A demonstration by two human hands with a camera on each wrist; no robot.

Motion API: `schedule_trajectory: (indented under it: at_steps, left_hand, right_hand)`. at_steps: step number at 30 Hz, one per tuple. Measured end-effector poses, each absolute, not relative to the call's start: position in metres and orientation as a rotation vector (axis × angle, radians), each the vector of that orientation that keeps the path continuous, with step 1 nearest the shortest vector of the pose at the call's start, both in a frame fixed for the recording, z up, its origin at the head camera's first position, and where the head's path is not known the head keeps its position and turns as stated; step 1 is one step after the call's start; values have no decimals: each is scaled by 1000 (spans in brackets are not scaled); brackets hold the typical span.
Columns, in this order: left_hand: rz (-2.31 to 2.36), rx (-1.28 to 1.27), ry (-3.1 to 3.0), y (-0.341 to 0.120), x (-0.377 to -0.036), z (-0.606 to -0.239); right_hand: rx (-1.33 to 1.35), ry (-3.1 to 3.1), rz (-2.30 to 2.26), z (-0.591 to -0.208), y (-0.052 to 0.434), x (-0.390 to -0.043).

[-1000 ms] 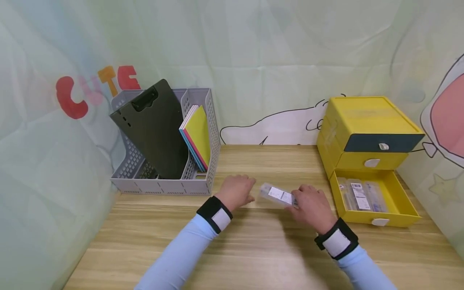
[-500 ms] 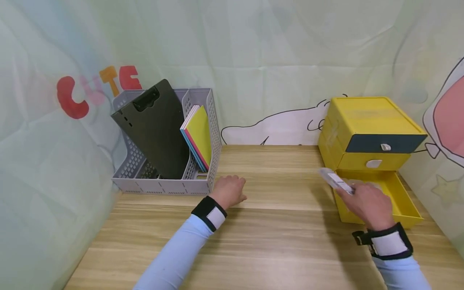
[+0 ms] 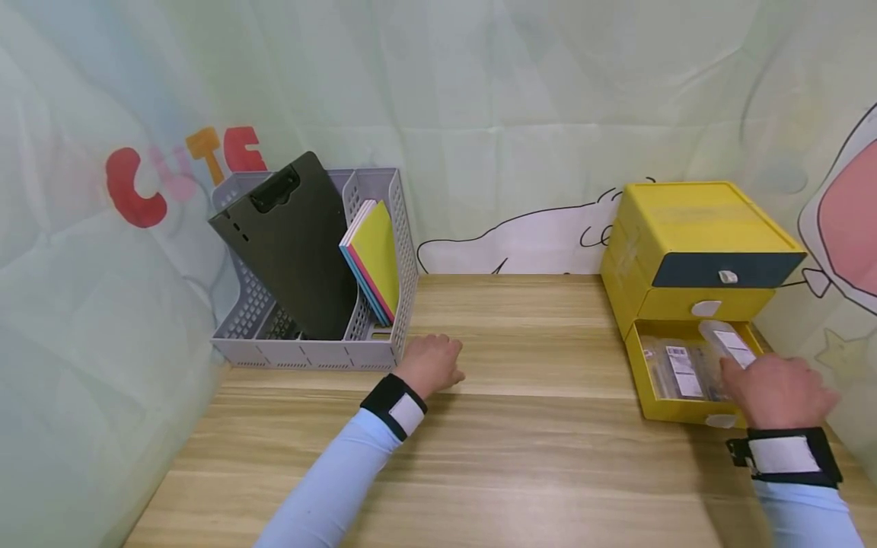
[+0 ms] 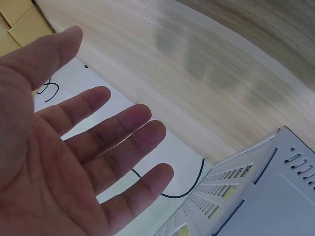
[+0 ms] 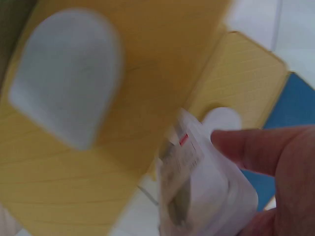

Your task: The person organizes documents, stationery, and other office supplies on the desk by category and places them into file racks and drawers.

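A: Head view: your right hand [image 3: 777, 392] is gripping a clear packet [image 3: 728, 344] over the open bottom drawer [image 3: 674, 409] of the yellow cabinet [image 3: 692, 228]; which step is this?

B: Placing, by my judgement. You are holding it above the other packets [image 3: 678, 367]; lowering flat and releasing comes next. Your left hand [image 3: 430, 364], fingers relaxed, is resting on the surface [image 3: 521, 457].

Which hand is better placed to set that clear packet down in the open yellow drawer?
Right. The right hand already holds the clear packet over the open bottom drawer. The left hand rests open and empty on the table beside the grey file rack.
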State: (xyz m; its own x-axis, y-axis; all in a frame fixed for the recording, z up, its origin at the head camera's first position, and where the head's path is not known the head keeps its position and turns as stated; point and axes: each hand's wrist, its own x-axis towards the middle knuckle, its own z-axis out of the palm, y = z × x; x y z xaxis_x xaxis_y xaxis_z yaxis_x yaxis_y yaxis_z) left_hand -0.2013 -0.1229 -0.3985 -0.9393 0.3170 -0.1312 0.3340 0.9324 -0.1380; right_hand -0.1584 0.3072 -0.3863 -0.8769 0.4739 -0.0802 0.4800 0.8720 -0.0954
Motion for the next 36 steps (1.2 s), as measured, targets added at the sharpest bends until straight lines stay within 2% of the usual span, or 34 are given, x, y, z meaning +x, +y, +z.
schedule_trajectory:
  at_steps: [7,14,36]
  left_hand:
    - [-249,499,2973,-122,-200,-400]
    - [-234,476,2949,-120,-201,-403]
    - [-203,506,2942,-119,-200,-403]
  right_hand:
    - [977,3002,-147,-402,314,-167]
    - [1054,3002,-185,-418,323,-172]
    - [949,2979,-195,-412,334,-174]
